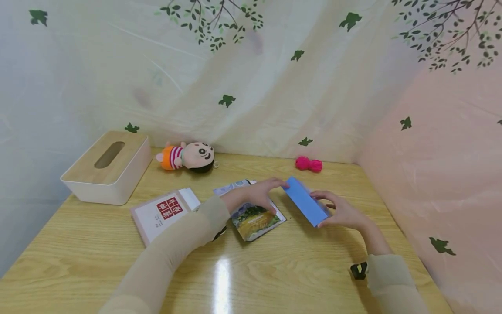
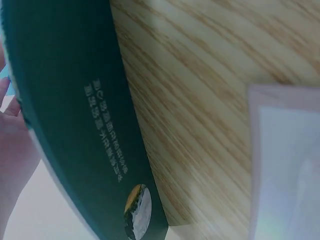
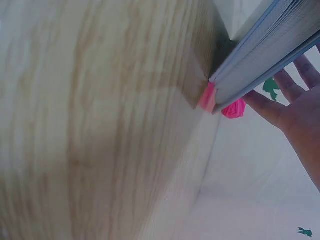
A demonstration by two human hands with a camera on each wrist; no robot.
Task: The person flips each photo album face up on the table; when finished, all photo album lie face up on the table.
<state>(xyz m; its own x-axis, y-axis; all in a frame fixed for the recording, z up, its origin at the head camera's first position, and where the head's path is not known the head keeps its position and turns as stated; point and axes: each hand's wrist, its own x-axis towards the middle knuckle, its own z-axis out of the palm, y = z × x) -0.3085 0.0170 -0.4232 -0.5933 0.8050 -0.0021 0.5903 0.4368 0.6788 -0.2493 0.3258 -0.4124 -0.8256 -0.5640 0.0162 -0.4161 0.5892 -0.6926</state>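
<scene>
A book with a plain blue cover (image 1: 306, 201) stands tilted on the table. My right hand (image 1: 342, 212) grips its right side, fingers at the far edge and thumb at the near end. The right wrist view shows its page edges (image 3: 260, 55) beside the fingers (image 3: 267, 107). My left hand (image 1: 259, 195) reaches over a book with a landscape cover (image 1: 255, 220); its fingertips touch the blue book's far left end, while the thumb stays apart from it. A dark green cover (image 2: 75, 100) fills much of the left wrist view, with the left hand (image 2: 17, 145) partly hidden behind it.
A white book with red square characters (image 1: 170, 208) lies left of the landscape book. Behind are a tissue box with a wooden lid (image 1: 88, 163), a plush doll (image 1: 188, 157) and a pink knotted toy (image 1: 308, 164). A printed curtain (image 1: 255, 122) borders the table's back.
</scene>
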